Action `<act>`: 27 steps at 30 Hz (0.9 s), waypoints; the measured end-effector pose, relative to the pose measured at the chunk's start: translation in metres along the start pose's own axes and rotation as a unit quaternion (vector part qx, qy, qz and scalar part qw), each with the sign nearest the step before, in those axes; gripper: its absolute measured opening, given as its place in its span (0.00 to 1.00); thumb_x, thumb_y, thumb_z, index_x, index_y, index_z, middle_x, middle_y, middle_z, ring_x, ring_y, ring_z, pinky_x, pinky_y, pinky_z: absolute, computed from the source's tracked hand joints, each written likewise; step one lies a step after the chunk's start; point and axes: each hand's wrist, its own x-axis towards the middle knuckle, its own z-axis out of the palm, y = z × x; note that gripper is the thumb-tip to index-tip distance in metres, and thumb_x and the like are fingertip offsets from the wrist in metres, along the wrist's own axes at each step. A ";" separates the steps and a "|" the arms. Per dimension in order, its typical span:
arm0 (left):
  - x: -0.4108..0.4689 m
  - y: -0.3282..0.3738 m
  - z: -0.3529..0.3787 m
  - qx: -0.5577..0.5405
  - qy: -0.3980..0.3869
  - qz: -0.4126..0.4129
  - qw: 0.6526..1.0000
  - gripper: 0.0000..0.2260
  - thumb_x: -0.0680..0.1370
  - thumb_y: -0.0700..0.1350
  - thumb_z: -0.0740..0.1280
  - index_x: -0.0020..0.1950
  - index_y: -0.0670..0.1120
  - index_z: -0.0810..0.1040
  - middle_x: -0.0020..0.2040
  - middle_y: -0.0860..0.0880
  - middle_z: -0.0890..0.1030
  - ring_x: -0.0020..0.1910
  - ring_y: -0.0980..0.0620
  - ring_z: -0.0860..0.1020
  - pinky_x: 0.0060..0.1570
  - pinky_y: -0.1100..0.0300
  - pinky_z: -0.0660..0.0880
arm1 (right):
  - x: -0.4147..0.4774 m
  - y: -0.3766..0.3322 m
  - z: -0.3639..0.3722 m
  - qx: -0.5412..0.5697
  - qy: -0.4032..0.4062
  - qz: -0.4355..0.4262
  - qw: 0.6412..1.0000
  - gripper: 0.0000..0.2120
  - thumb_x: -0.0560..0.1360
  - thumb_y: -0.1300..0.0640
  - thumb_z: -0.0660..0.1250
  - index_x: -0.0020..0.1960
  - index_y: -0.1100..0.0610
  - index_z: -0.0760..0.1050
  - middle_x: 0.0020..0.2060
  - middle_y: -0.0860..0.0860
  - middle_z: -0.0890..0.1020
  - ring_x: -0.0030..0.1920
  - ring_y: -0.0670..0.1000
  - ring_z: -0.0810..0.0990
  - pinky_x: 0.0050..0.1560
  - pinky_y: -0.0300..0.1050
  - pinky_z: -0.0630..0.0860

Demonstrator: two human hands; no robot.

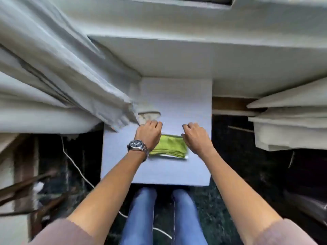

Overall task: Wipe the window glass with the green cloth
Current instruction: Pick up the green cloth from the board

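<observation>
Standing at the white table point(155, 170), I'm reaching both arms out over the folded green cloth point(169, 146), which lies flat mid-table, handy for pickup. My left hand point(149, 132) is hovering at its left edge, fingers curled, empty. My right hand point(196, 137) is half-curled at its right end, touching or just above, can't tell. Curtain point(67, 71) is bunched left, likely baring the window frame point(159, 4) beyond; glass barely showing.

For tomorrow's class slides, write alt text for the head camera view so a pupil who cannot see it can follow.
Seen from above, a person's left hand and right hand hover, loosely curled, over a folded green cloth lying on a small white table. A wristwatch is on the left wrist; pale curtains hang at left below a window sill.
</observation>
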 end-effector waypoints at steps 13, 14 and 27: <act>0.046 0.015 0.222 -0.002 -0.108 -0.038 0.993 0.23 0.83 0.51 0.58 0.76 0.42 0.62 0.70 0.38 0.71 0.61 0.38 0.77 0.54 0.44 0.78 | 0.045 0.016 0.185 -0.034 -0.020 -0.001 0.999 0.18 0.73 0.72 0.60 0.61 0.65 0.72 0.54 0.63 0.79 0.54 0.64 0.77 0.53 0.58 0.72; 0.049 0.020 0.220 -0.008 -0.106 -0.051 0.993 0.22 0.83 0.50 0.58 0.75 0.43 0.63 0.68 0.38 0.72 0.60 0.38 0.77 0.54 0.44 0.78 | 0.047 0.017 0.184 -0.034 -0.034 -0.008 0.999 0.18 0.73 0.72 0.59 0.62 0.64 0.71 0.56 0.62 0.78 0.56 0.64 0.76 0.55 0.57 0.71; 0.030 0.023 0.029 -0.188 -0.143 -0.080 0.968 0.18 0.77 0.51 0.66 0.63 0.46 0.67 0.52 0.43 0.84 0.56 0.40 0.80 0.65 0.48 0.69 | -0.005 0.032 -0.018 0.315 -0.011 0.055 0.947 0.12 0.78 0.55 0.69 0.60 0.51 0.72 0.45 0.50 0.81 0.49 0.57 0.79 0.51 0.52 0.75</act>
